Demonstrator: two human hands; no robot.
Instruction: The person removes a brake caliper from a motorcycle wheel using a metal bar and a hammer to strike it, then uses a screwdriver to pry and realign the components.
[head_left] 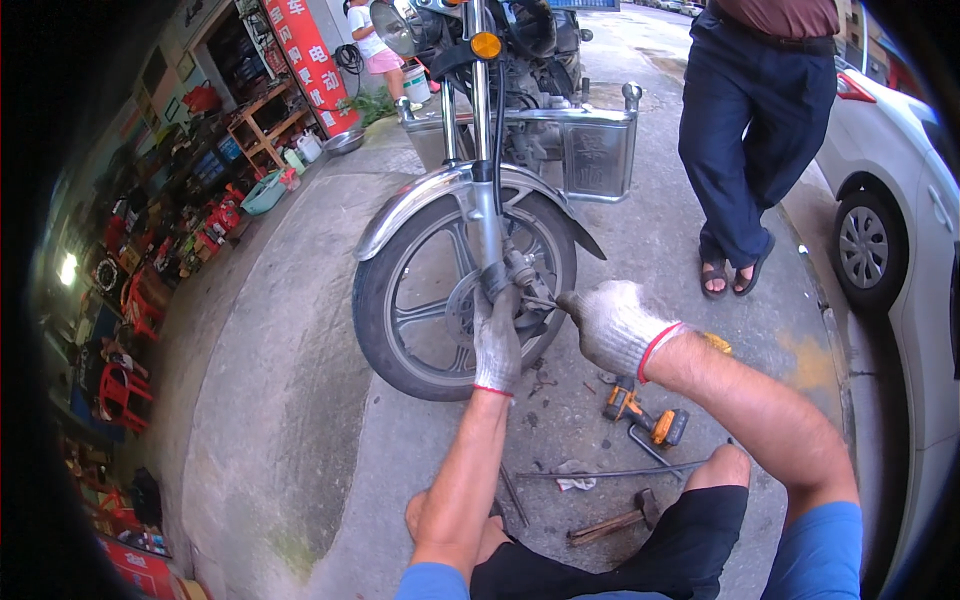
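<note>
In front of me stands a motorcycle, its front wheel (400,350) under a chrome mudguard (410,205). My left hand (497,345), in a greyed white knit glove, is closed at the foot of the fork leg (486,225), around the brake caliper (522,272). Part of the caliper is hidden behind the glove. From the right, my right hand (622,325), gloved alike, pinches a thin metal tool (542,302) whose tip reaches the caliper area. The tool's exact kind is too small to make out.
On the concrete lie an orange-and-black cordless power tool (645,412), a hammer (618,522), a long metal rod (600,473) and a white rag (575,475). A person in dark trousers (755,130) stands at right, beside a white car (900,190). Shop clutter lines the left.
</note>
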